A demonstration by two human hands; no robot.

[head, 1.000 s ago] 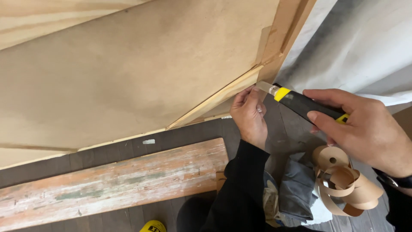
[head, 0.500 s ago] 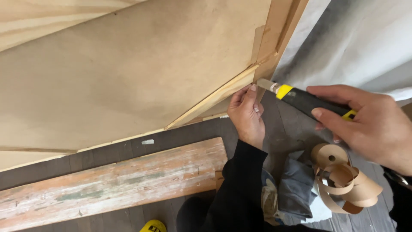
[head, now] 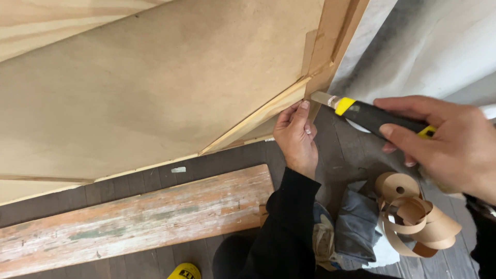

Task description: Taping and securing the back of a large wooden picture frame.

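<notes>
My right hand (head: 454, 144) grips a black and yellow utility knife (head: 372, 114), its blade tip touching the lower corner of a wooden frame (head: 330, 57). My left hand (head: 295, 135) presses its fingers against the thin wood strip (head: 258, 116) along the bottom edge of a large brown panel (head: 155, 88), just left of the blade. A black sleeve covers my left forearm.
A worn, paint-stained plank (head: 134, 219) lies on the dark floor below the panel. Curled brown paper tape (head: 413, 214) and a grey cloth (head: 356, 227) sit at the lower right. White sheeting (head: 439, 46) hangs behind the frame. A yellow object (head: 183, 271) peeks in at the bottom.
The knife has moved slightly left, its blade now reaching the frame corner. My left hand stays pressed on the strip.
</notes>
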